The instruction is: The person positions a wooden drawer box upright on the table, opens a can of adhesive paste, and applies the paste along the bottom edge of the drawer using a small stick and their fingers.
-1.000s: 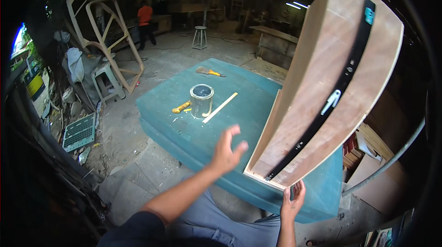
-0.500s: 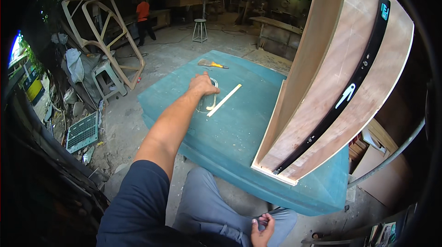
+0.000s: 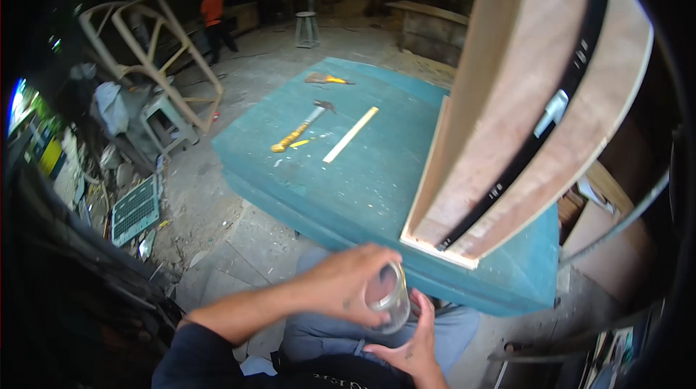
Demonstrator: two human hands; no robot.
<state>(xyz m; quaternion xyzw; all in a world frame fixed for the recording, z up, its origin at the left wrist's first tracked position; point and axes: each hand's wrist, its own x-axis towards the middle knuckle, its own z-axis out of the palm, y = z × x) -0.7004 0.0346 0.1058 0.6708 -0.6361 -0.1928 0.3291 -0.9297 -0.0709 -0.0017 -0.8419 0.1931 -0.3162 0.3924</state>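
Observation:
Over my lap, my left hand [image 3: 353,282] grips a clear, round see-through jar [image 3: 398,306], tilted, with its rim toward the upper side. Motion smears the hand and the jar a little, and I cannot tell what is inside. My right hand [image 3: 418,345] is beside the jar at its lower right, thumb and fingers spread apart with nothing between them. Beyond them on the blue-green table [image 3: 348,208] lie a hammer [image 3: 301,128] with a yellow-wrapped grip, a thin pale wooden strip [image 3: 351,135] and a brush [image 3: 328,79] with a yellow-orange handle.
A tall curved wooden panel [image 3: 536,99] with a black strip [image 3: 533,139] stands on the table's right side. Left on the floor are a wooden frame [image 3: 156,48], a plastic stool [image 3: 165,124] and a green crate [image 3: 135,208]. A person in orange [image 3: 212,12] stands far back.
My left hand has brought the jar from the table back over my lap, uncovering the hammer. My right hand has risen from my lap and spread its fingers beside the jar.

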